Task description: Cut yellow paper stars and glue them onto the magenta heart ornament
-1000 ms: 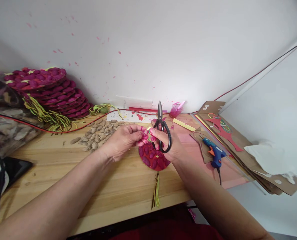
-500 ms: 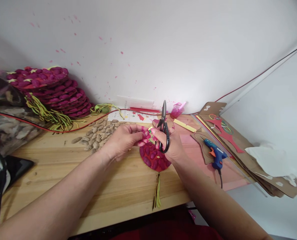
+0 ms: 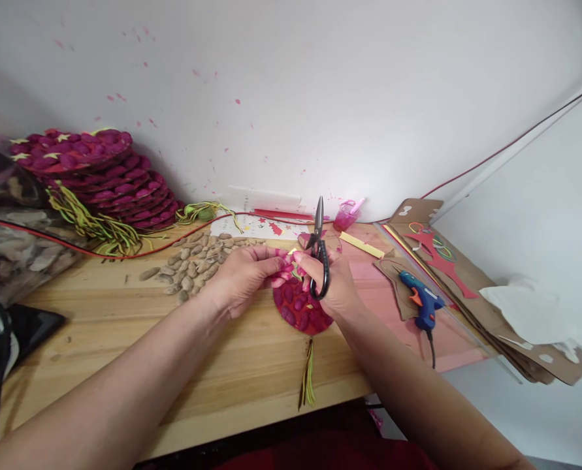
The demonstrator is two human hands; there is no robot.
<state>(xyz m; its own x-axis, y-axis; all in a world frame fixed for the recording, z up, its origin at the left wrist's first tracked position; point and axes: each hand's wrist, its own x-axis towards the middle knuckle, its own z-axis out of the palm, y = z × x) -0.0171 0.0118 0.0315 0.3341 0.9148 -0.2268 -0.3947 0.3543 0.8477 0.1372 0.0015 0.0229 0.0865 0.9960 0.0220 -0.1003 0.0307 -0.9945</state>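
Observation:
My left hand (image 3: pixel 246 277) is closed, its pink-stained fingertips pinching a small piece of yellow paper (image 3: pixel 292 250). Black-handled scissors (image 3: pixel 319 228) hang in my right hand (image 3: pixel 338 284), blades pointing up and away from me. The thumb and fingertips of that hand also meet the yellow paper, close against the left fingertips. Beneath both hands lies a red disc (image 3: pixel 303 313) covered with magenta-painted peanuts, its upper part hidden by the fingers. A yellow, green and dark yarn tassel (image 3: pixel 308 375) trails from its near edge.
Loose peanuts (image 3: pixel 187 267) are spread left of my hands, before a stack of magenta discs (image 3: pixel 124 176). A blue glue gun (image 3: pixel 424 303) lies to the right near a yellow strip (image 3: pixel 362 245) and cardboard (image 3: pixel 560 356). A pink-stained cup (image 3: pixel 344 217) stands by the wall.
Both hands stay together, with only slight finger movement around the yellow paper, which appears turned a little. The scissors have shifted slightly left in view.

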